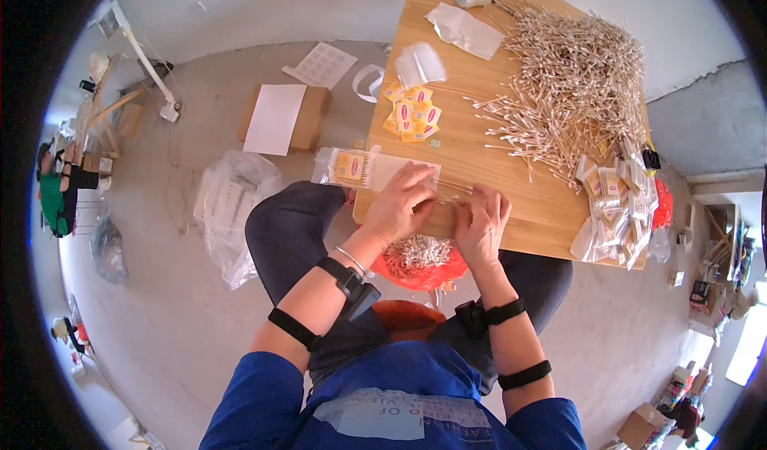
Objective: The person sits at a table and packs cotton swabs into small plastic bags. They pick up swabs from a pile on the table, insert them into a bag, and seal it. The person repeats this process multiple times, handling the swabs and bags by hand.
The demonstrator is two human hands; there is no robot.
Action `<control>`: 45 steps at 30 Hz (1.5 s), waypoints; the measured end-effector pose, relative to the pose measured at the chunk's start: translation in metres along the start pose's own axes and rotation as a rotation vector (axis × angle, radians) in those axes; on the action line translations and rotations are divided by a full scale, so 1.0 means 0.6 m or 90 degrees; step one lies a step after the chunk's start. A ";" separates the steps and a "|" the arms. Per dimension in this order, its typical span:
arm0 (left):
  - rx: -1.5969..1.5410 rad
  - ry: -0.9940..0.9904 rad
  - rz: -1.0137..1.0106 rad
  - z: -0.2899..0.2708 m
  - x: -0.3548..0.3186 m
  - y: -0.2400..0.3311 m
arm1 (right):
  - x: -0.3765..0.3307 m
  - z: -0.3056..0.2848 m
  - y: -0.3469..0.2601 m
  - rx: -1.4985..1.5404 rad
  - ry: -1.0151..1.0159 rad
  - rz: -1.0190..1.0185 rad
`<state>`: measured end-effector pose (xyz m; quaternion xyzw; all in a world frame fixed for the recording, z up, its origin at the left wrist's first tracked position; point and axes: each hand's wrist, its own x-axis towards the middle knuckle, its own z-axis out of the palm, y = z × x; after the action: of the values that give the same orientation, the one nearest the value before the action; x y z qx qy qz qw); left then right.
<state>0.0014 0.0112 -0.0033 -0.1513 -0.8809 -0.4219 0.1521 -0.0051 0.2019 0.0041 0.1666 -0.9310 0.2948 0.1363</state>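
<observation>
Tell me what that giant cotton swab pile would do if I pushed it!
The pile of cotton swabs would probably slide apart rather than move as one lump, since the sticks lie loose and crisscrossed. Each swab is likely light, being so thin. Some might roll, as the wooden table looks smooth.

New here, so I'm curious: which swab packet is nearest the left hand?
The lone packet at the table's left edge; most others lie heaped at right.

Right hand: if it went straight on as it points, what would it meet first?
Past bare tabletop, probably the loose cotton swabs left of the big pile; height is unclear, so it might pass over them.
</observation>
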 end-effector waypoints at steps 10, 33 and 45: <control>0.039 -0.004 0.004 0.001 0.001 0.000 | 0.027 0.016 0.005 0.055 0.015 -0.033; 0.087 0.002 -0.003 0.005 0.007 0.012 | 0.062 0.004 0.006 0.208 0.054 0.127; 0.074 0.035 -0.004 0.003 0.006 0.017 | 0.069 0.018 0.023 0.121 -0.013 0.011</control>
<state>0.0021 0.0191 0.0041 -0.1277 -0.8999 -0.3744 0.1836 -0.0500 0.1967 0.0033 0.1738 -0.9014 0.3816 0.1082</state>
